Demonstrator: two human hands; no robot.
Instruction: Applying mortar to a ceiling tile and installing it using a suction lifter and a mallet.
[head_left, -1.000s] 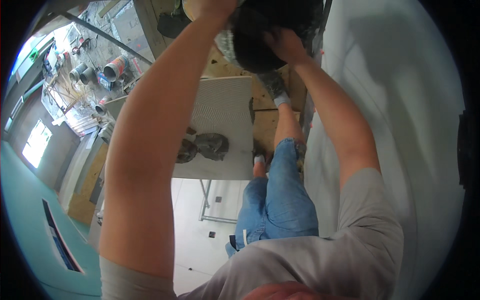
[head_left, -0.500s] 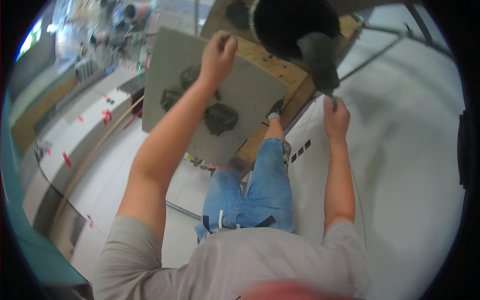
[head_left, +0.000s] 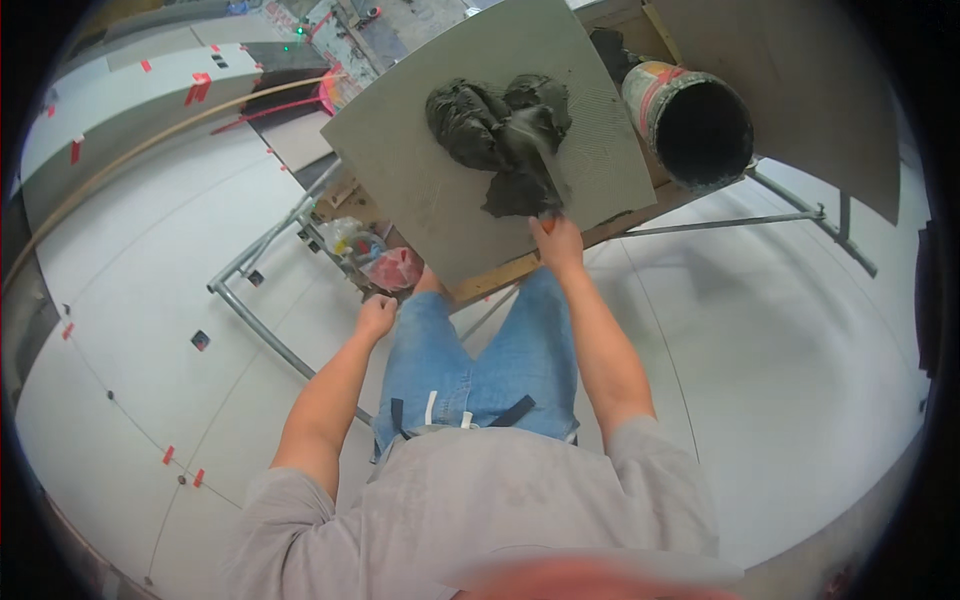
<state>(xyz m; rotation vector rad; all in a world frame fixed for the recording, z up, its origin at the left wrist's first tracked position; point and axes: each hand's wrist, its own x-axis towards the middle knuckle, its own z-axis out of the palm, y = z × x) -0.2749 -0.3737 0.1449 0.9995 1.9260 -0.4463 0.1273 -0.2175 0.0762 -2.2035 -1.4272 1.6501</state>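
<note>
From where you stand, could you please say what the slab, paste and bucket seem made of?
Slab: probably ceramic, matt grey with fine ridges. Paste: likely wet mortar, dark with a slight sheen, in soft smeared lumps. Bucket: perhaps plastic, dark inside; its smeared outer wall leaves that open.

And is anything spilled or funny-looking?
The round, pale bucket with red markings seems tipped, its dark mouth facing us, though the wide lens may exaggerate. No spill shows: the lumpy grey paste lies on the flat grey panel.
</note>
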